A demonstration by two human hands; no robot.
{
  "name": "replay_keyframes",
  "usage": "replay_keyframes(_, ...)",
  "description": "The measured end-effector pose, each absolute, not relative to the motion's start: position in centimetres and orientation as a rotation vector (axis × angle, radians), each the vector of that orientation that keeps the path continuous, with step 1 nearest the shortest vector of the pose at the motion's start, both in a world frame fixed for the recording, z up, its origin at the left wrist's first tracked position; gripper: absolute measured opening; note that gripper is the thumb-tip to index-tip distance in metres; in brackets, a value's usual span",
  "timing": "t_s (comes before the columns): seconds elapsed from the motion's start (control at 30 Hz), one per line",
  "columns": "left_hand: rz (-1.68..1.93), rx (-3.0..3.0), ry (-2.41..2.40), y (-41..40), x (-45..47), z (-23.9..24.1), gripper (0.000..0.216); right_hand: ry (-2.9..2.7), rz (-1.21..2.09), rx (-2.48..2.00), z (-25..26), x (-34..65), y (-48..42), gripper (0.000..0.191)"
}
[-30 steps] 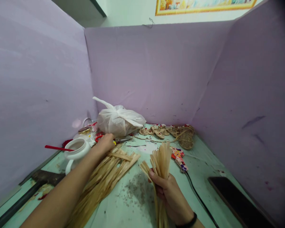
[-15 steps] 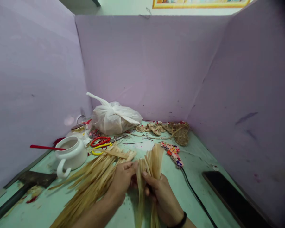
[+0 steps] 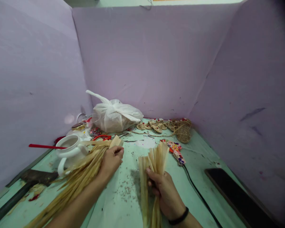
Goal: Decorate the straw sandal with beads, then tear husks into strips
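Note:
My right hand (image 3: 165, 191) is closed around a small bundle of flat, pale straw strips (image 3: 154, 164), holding it upright over the green table (image 3: 199, 164). A black band circles that wrist. My left hand (image 3: 111, 160) rests with curled fingers on the far end of a large pile of the same straw strips (image 3: 78, 177), which lies on the table to the left. The fingers press on the pile's top strips near its upper end.
A white pot (image 3: 68, 152) with a red stick stands left of the pile, red-handled scissors (image 3: 102, 137) behind it. A tied white plastic bag (image 3: 114, 115), woven straw pieces (image 3: 178, 128), a patterned glue gun (image 3: 175, 151) with black cord, a dark phone (image 3: 237, 198) and a cleaver (image 3: 26, 186) lie around. Purple panels enclose the table.
My left hand went from the scissors to the small bundle, then back left onto the large pile, which has shifted left. The right hand kept its bundle throughout.

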State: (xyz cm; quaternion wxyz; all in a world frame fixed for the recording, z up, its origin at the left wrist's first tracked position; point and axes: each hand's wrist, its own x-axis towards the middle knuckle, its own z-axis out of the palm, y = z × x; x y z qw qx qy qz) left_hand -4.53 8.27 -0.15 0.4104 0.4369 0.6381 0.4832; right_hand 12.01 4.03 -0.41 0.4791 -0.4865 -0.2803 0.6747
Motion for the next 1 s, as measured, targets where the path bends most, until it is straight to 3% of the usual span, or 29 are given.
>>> replay_keyframes(0.2, 0.927, 0.901, 1.226, 3.5, -0.2, 0.5, 0.038, -0.642, 1.827, -1.091, -0.1, 11.6, 3.4, 0.030)
replay_keyframes(1.0, 1.008, 0.754, 1.184, 3.4, -1.0, 0.3, 0.033, -0.828, 1.747, -1.149, 0.2, 12.2, 4.0, 0.030)
